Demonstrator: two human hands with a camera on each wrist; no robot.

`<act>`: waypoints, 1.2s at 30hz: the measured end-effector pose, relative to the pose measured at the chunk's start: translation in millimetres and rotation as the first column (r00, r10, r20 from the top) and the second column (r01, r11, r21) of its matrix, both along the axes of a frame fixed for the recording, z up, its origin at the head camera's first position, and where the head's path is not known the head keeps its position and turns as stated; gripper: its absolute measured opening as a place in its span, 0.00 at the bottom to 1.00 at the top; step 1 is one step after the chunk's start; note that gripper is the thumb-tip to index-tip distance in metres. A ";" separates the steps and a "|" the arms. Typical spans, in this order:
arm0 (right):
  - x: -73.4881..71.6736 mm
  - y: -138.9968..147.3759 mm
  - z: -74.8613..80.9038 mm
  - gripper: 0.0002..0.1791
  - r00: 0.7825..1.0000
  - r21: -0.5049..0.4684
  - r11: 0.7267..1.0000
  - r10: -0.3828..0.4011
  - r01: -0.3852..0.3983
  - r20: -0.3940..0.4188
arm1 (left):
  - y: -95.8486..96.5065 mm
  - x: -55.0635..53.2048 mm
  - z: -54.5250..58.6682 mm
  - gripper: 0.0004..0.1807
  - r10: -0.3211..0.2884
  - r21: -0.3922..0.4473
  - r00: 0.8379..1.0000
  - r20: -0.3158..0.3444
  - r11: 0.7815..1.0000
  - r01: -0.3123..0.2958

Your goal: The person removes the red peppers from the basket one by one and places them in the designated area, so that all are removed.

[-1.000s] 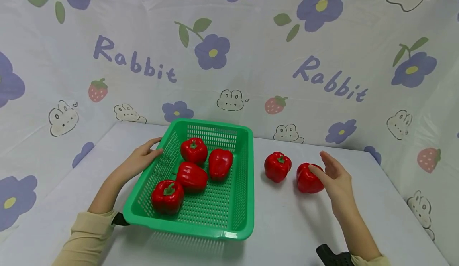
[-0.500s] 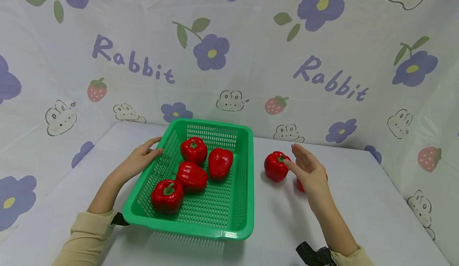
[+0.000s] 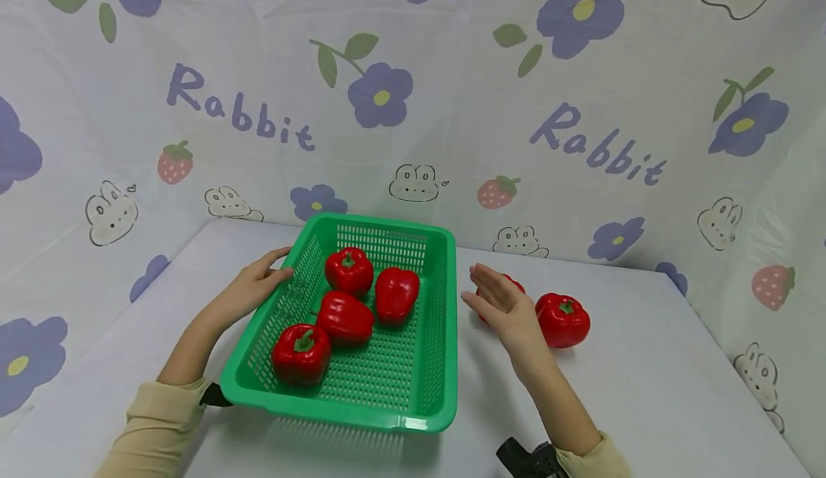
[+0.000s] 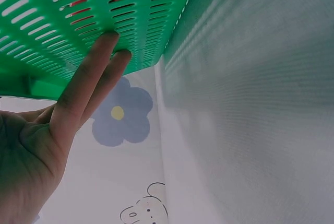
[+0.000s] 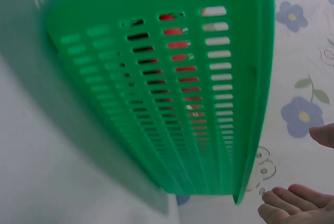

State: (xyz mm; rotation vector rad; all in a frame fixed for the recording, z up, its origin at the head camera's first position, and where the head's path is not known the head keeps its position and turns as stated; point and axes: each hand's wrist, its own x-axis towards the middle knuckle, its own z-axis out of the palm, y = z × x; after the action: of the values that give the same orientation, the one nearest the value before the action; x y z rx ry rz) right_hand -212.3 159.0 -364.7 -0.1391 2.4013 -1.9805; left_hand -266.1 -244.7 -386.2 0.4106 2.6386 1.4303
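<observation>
A green plastic basket (image 3: 434,335) stands on the white table, with several red bell peppers (image 3: 345,319) inside it. At its left side my left hand (image 3: 248,286) holds the rim: the thumb lies on top, and in the left wrist view fairly straight fingers (image 4: 86,78) touch the slotted outer wall. My right hand (image 3: 510,313) is just right of the basket, fingers extended and apart from the wall, holding nothing. Behind it a red bell pepper (image 3: 516,281) is mostly hidden. Another bell pepper (image 3: 563,320) sits on the table to the right of that hand.
A white cloth (image 3: 452,127) printed with flowers, rabbits and strawberries hangs behind and beside the table (image 3: 665,363). A dark wrist-worn device (image 3: 532,459) sits on my right wrist, close above the tabletop.
My right hand has moved left from the rightmost pepper, past it and in front of the other loose one. The rightmost pepper now shows its stem. My left hand and the basket have stayed put.
</observation>
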 end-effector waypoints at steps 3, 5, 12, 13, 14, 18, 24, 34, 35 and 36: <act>-0.2 -9.8 -2.2 0.35 1.000 0.002 1.000 0.030 -0.030 0.001 | 0.1 0.3 0.2 0.33 -0.002 -0.004 1.000 -0.002 1.000 0.002; -0.1 -15.6 -3.4 0.35 0.998 0.003 0.998 0.056 -0.056 0.001 | 0.4 0.7 0.4 0.33 -0.003 -0.006 1.000 -0.003 1.000 0.003; 0.9 -30.9 -6.0 0.34 0.998 0.017 0.998 0.058 -0.058 -0.011 | 0.3 2.1 -0.4 0.33 -0.002 -0.003 1.000 -0.007 1.000 0.002; 1.5 -31.9 -6.3 0.35 0.999 0.024 0.998 0.050 -0.050 -0.014 | 0.2 2.3 -0.4 0.33 -0.002 -0.004 1.000 -0.008 1.000 0.002; 2.2 -32.7 -6.4 0.35 0.999 0.030 0.999 0.042 -0.042 -0.015 | 0.1 2.5 -0.4 0.33 -0.001 -0.006 1.000 -0.008 1.000 0.001; 4.5 -34.5 -7.4 0.35 0.999 0.039 0.999 0.023 -0.022 -0.025 | -0.3 2.1 -1.5 0.33 -0.006 -0.005 1.000 -0.011 1.000 0.006; 5.6 -36.9 -6.7 0.35 0.998 0.013 1.000 0.027 -0.026 -0.050 | -1.1 1.8 -3.1 0.33 -0.007 -0.003 1.000 -0.016 1.000 0.007; 8.2 -60.9 0.9 0.34 0.992 -0.028 0.993 0.117 -0.118 -0.049 | -1.2 1.4 -4.1 0.33 -0.010 -0.004 1.000 -0.022 1.000 0.010; 8.3 -64.0 1.0 0.34 0.990 -0.033 0.991 0.128 -0.130 -0.052 | -1.3 1.3 -4.1 0.33 -0.009 -0.006 1.000 -0.022 1.000 0.009; 8.3 -67.0 1.1 0.34 0.990 -0.035 0.990 0.136 -0.138 -0.049 | -1.3 1.2 -4.2 0.33 -0.009 -0.007 1.000 -0.022 1.000 0.009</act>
State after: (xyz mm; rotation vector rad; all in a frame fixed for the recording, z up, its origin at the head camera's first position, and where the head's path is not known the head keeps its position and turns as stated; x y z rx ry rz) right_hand -204.1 92.1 -363.5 -0.3451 2.3124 -1.9844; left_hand -265.0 -246.0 -390.5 0.4396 2.6544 1.4213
